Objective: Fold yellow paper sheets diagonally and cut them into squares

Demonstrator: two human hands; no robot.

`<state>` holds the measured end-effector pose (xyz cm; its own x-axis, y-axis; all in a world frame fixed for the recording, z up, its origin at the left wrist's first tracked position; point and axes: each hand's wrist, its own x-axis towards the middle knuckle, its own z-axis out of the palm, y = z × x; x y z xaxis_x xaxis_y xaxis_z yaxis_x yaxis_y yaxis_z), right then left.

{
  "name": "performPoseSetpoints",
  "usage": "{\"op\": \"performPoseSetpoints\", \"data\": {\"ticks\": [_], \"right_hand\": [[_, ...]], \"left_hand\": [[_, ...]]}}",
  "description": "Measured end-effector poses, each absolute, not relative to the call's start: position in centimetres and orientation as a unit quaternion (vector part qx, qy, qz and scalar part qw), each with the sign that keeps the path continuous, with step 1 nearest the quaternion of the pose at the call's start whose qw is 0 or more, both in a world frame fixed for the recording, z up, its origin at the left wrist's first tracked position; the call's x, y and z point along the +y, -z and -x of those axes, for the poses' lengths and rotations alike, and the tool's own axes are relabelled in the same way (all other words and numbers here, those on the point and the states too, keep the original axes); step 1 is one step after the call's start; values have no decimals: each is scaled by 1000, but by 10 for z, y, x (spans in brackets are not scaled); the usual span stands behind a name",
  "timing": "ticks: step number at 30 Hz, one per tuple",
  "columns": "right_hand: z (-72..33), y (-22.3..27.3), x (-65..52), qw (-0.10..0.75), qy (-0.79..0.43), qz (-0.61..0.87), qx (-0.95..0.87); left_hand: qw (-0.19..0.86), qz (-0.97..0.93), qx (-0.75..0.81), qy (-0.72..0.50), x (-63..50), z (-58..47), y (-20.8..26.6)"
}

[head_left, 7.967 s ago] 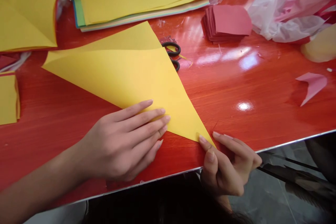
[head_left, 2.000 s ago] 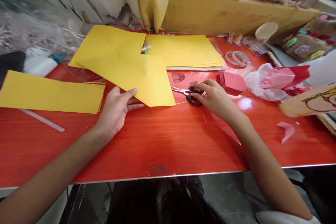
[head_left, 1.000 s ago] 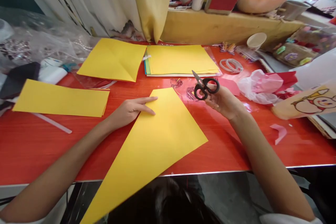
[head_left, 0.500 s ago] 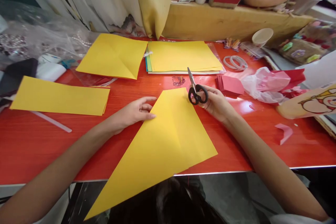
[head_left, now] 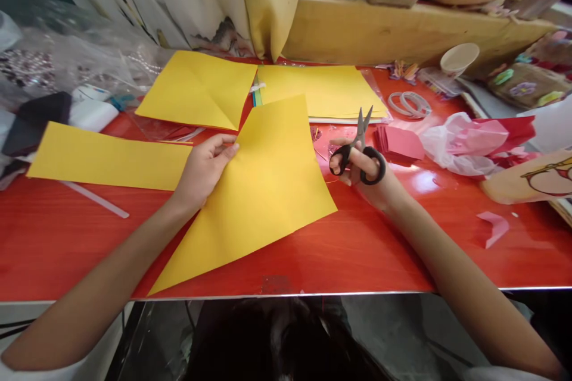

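My left hand (head_left: pixel 206 168) pinches the left edge of a large yellow paper sheet (head_left: pixel 272 172), thumb on top. The sheet is held tilted over the red table, with its long pointed corner reaching down to the left near the front edge. To the right of the paper, my right hand (head_left: pixel 361 169) holds black-handled scissors (head_left: pixel 360 137) by the finger loops. Their blades point away from me, a little apart, and do not touch the sheet. A narrow stack of yellow strips (head_left: pixel 111 158) lies left of my left hand, partly behind it.
At the back lie a creased yellow square (head_left: pixel 196 89) and a yellow paper stack (head_left: pixel 322 89). Right of the scissors are red paper pieces (head_left: pixel 400 143), crumpled pink tissue (head_left: pixel 473 134), tape rings (head_left: pixel 409 104) and a paper cup (head_left: pixel 459 59). The red table's (head_left: pixel 357 256) front edge runs below.
My left hand has gripped the sheet and moved it up and left, away from the front edge. The scissors have shifted right, off the sheet, and their blades have opened.
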<state>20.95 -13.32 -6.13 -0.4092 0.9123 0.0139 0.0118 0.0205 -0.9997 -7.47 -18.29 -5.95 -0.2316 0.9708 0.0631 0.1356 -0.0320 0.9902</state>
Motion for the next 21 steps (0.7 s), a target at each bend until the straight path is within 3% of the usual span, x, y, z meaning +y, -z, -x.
{"op": "performPoseSetpoints", "data": {"ticks": [4, 8, 12, 18, 21], "right_hand": [[-203, 60, -139, 385, -511, 446, -626], [-198, 57, -146, 365, -545, 430, -621], [-192, 57, -154, 340, -558, 436, -619], [-189, 60, -160, 385, -509, 493, -592], [-189, 60, -156, 414, -544, 475, -554]], "left_hand": [[320, -506, 588, -544, -186, 76, 52], [246, -528, 612, -535, -189, 77, 48], [238, -541, 628, -506, -188, 75, 50], [152, -629, 605, -465, -208, 68, 28], [330, -690, 527, -370, -239, 50, 8]]}}
